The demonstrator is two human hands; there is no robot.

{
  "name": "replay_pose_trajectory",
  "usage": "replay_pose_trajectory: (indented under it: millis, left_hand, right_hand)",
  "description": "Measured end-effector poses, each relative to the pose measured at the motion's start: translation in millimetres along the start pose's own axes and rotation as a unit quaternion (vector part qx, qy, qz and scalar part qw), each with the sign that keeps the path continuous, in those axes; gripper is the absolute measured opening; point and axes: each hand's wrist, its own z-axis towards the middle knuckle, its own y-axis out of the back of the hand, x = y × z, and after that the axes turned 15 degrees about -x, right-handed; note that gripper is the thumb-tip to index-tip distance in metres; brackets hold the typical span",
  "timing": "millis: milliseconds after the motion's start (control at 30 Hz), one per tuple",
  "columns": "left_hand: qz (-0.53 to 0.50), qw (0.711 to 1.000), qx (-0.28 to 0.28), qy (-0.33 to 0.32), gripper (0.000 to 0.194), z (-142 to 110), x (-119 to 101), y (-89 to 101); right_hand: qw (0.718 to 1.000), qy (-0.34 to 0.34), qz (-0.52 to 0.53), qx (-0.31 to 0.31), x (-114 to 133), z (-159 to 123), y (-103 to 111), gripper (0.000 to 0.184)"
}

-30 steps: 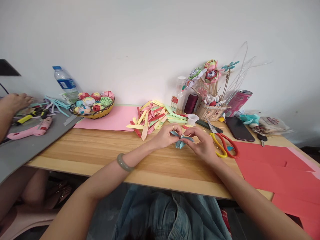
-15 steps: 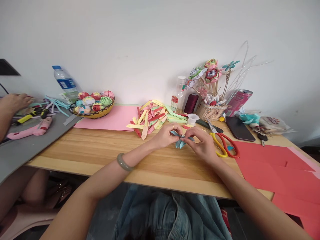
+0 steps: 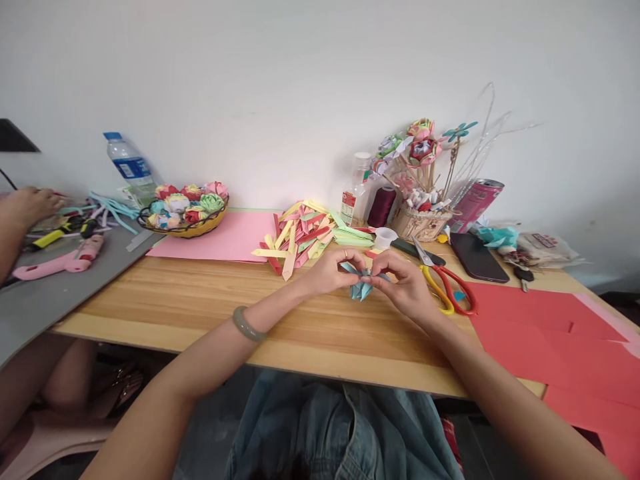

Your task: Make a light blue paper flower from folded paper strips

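Observation:
A small folded piece of light blue paper [image 3: 361,285] with pointed tips is held just above the wooden table [image 3: 200,300]. My left hand [image 3: 330,270] pinches its left side, a ring on one finger and a grey-green bangle on the wrist. My right hand [image 3: 407,283] pinches its right side, fingers curled over the top. Both hands are closed on the paper. A pile of folded coloured paper strips [image 3: 305,233] lies just behind my left hand.
Red-and-yellow scissors [image 3: 445,283] and a dark phone [image 3: 479,257] lie right of my hands; red paper sheets [image 3: 550,333] cover the right end. A basket of paper flowers [image 3: 420,200], bottle, thread spool, bowl of paper roses [image 3: 186,208] and pink sheet stand behind. Another person's hand [image 3: 27,203] works at far left.
My hands stay in place on the blue paper. My right fingers have shifted slightly over its top, and the paper's lower tips have turned a little.

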Motion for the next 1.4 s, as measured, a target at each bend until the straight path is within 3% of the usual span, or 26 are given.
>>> replay_pose_trajectory:
  millis: [367, 700, 1400]
  left_hand:
    - [-0.031, 0.999, 0.011, 0.041, 0.018, 1, -3, -0.3]
    - [-0.050, 0.993, 0.001, 0.109, 0.023, 3, 14, 4.1]
    - [-0.058, 0.980, -0.008, 0.192, 0.015, 3, 18, 5.0]
  right_hand:
    - [0.993, -0.102, 0.064, 0.000, 2, 0, -2, 0.023]
    - [0.959, -0.238, 0.123, 0.089, -2, 7, 3, 0.023]
    - [0.954, -0.245, 0.125, 0.120, -23, 2, -3, 0.023]
